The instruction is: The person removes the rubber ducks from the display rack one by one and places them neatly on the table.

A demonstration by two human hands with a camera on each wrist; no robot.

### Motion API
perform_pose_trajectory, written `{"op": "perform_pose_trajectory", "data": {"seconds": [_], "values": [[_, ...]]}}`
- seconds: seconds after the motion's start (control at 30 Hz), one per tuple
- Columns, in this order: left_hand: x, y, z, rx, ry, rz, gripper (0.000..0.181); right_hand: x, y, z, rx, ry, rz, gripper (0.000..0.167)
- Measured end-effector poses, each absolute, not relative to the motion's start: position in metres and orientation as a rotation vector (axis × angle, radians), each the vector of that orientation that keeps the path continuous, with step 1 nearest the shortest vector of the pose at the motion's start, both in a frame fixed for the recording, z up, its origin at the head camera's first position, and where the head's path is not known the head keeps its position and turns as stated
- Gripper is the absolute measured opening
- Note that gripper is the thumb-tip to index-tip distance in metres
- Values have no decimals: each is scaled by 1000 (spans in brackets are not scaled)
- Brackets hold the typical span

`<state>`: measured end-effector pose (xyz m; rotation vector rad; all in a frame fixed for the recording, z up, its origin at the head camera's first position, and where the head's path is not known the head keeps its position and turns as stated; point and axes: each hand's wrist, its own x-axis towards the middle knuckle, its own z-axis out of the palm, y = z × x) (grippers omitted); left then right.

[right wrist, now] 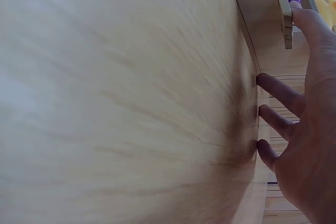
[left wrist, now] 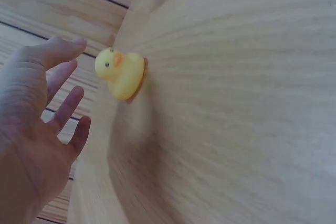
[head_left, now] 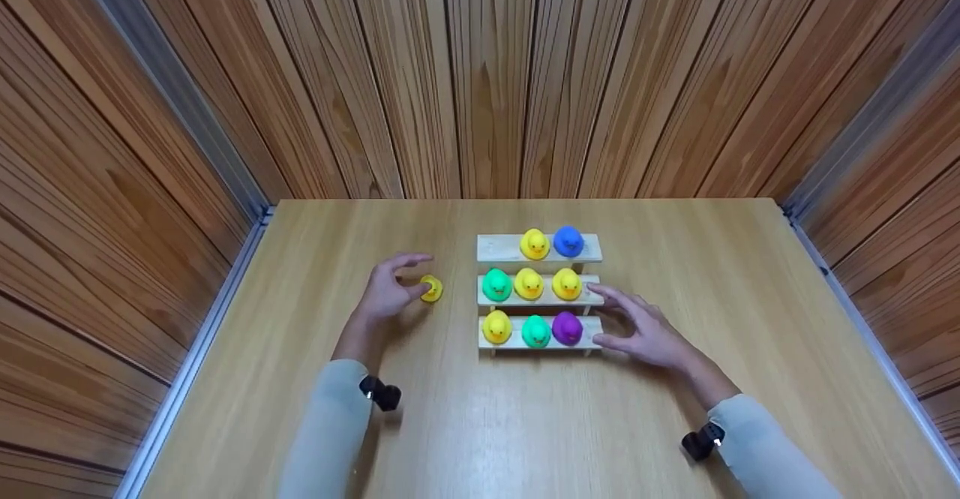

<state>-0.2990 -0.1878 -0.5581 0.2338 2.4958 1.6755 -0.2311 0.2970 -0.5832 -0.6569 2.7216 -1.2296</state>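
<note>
My left hand (head_left: 388, 290) is spread beside a small yellow rubber duck (head_left: 433, 289) that stands alone on the table. The left wrist view shows the duck (left wrist: 121, 74) upright, with nothing gripping it. My right hand (head_left: 643, 328) is at the right end of a three-step wooden shelf (head_left: 499, 247). Its thumb (right wrist: 311, 22) appears to touch the end of the bottom step, near a purple duck (head_left: 568, 328). The index finger reaches the end of the middle step, beside a yellow duck (head_left: 566, 284). The other right fingers hang loosely curled.
On the top step sit a yellow duck (head_left: 535, 244) and a blue duck (head_left: 568, 241). The middle step also bears a green duck (head_left: 496, 284) and a yellow one; the bottom step, a yellow and a green duck (head_left: 536, 331). Wooden panels (head_left: 487, 79) enclose the table (head_left: 487, 424).
</note>
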Motion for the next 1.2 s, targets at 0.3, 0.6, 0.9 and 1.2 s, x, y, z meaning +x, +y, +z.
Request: {"op": "perform_pose_trajectory", "data": {"seconds": [0.3, 0.6, 0.9, 1.2], "values": [[-301, -169, -541, 346, 2615, 1650, 49, -230, 296, -583, -630, 2738, -1208, 86], [-307, -152, -523, 332, 2639, 1671, 49, -229, 296, -582, -635, 2763, -1192, 85], [-311, -129, -503, 363, 2631, 1678, 49, -229, 294, -584, -624, 2745, -1211, 86], [-313, -102, -484, 384, 2605, 1569, 52, -229, 295, -583, -580, 2760, -1181, 86]]}}
